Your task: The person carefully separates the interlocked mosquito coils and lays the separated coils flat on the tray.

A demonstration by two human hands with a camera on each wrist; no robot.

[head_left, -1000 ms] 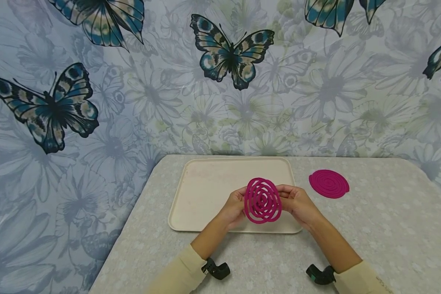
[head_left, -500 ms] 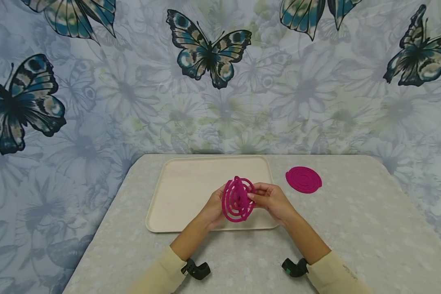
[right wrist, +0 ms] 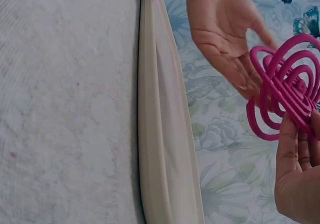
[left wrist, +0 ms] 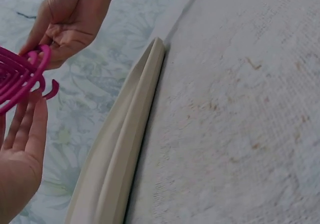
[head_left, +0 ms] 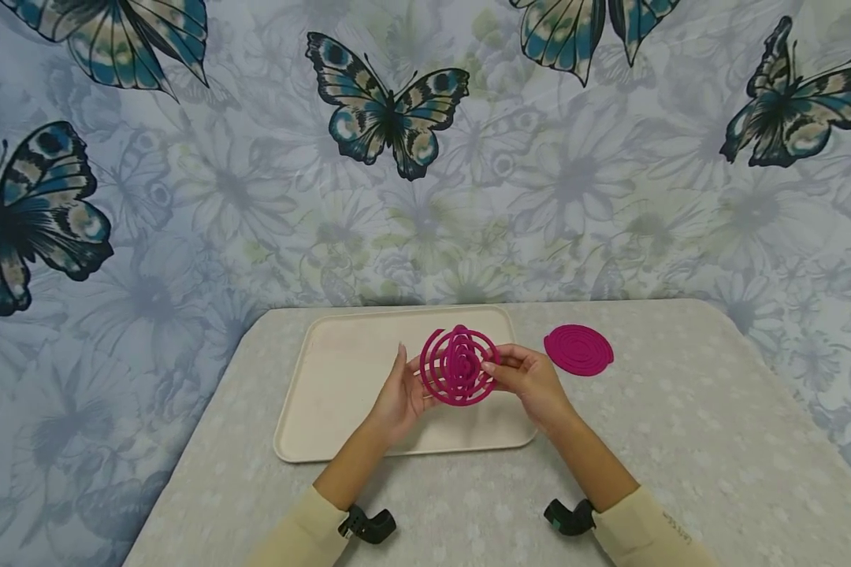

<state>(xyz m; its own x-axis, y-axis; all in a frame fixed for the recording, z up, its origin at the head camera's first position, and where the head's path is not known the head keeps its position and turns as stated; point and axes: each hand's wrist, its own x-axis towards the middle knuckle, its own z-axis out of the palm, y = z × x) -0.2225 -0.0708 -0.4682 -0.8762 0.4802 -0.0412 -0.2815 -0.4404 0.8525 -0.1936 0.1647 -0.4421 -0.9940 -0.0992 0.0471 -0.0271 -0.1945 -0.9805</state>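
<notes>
A magenta spiral coil (head_left: 461,364) is held up over the tray, its rings spread apart and overlapping. My right hand (head_left: 536,387) pinches its right side between thumb and fingers, with the thumb in front. On the other side my left hand (head_left: 397,403) has its thumb raised and its fingers extended behind the rings. In the left wrist view those straight fingers (left wrist: 36,126) touch the coil's lower edge. The right wrist view shows a loose end of the coil (right wrist: 260,131) hanging below the left fingertips.
A cream rectangular tray (head_left: 326,425) lies under the hands. To its right, a second magenta spiral (head_left: 579,350) rests flat and tightly wound on the pale table (head_left: 681,441). Behind the table hangs a butterfly-print cloth (head_left: 425,220).
The coil has turned from facing the camera, and its rings have fanned apart. The left hand's fingers have loosened and its thumb has lifted away. The head view has swung right.
</notes>
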